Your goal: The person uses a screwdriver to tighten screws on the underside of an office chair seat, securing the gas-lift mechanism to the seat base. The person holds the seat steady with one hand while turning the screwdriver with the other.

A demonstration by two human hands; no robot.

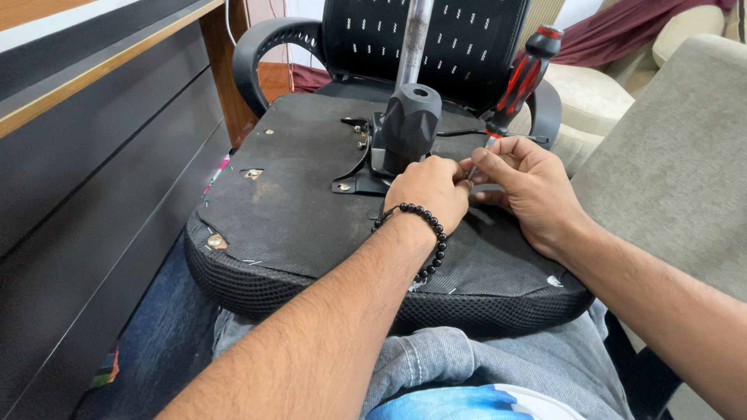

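Note:
An upturned black office chair lies across my lap, its seat underside (pixel 296 210) facing up. A black metal mechanism plate (pixel 359 167) with a dark plastic housing (pixel 410 124) and a silver gas cylinder (pixel 413 39) stands at its middle. My right hand (pixel 529 187) grips the shaft of a red-and-black screwdriver (pixel 523 78), tip down by the plate's right edge. My left hand (pixel 429 190), wearing a black bead bracelet (pixel 424 233), pinches at the screwdriver tip; what it holds is hidden.
A dark desk front (pixel 93 171) with a wooden top edge stands close on the left. A beige sofa (pixel 669 155) is on the right, with a maroon cloth (pixel 622 31) behind. The chair's armrest (pixel 264 54) and mesh back (pixel 459 39) rise beyond the seat.

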